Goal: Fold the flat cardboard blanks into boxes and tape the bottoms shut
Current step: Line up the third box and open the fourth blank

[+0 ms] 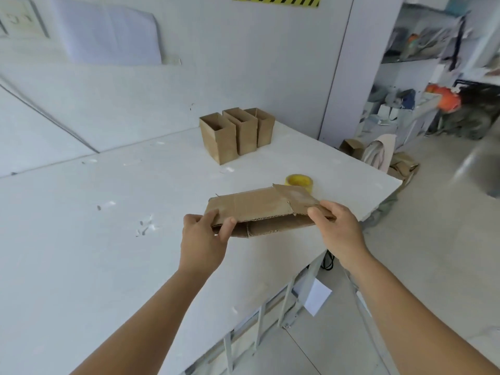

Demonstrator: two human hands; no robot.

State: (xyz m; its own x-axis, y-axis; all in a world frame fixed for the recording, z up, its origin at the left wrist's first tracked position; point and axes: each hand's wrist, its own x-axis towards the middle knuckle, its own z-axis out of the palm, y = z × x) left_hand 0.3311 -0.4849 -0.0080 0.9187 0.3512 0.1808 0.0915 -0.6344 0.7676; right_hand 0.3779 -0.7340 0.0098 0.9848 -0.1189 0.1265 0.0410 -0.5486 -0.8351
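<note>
A flat brown cardboard blank (259, 207) hangs in the air above the white table (81, 253), held level between both hands. My left hand (203, 239) pinches its left end, thumb on top and fingers beneath. My right hand (338, 228) grips its right end near the flaps. The blank's near edge gapes a little and shows the inner layer. Just behind the blank a yellow tape roll (299, 181) lies on the table. Three folded boxes (235, 133) stand upright in a row at the table's far side, tops open.
The table's right edge (373, 209) runs close to my right hand, with bare floor beyond. More cardboard (403, 165) and a draped cloth (378, 154) sit past the table's far right corner. Cluttered shelves (433, 77) fill the right background. A wall stands behind the boxes.
</note>
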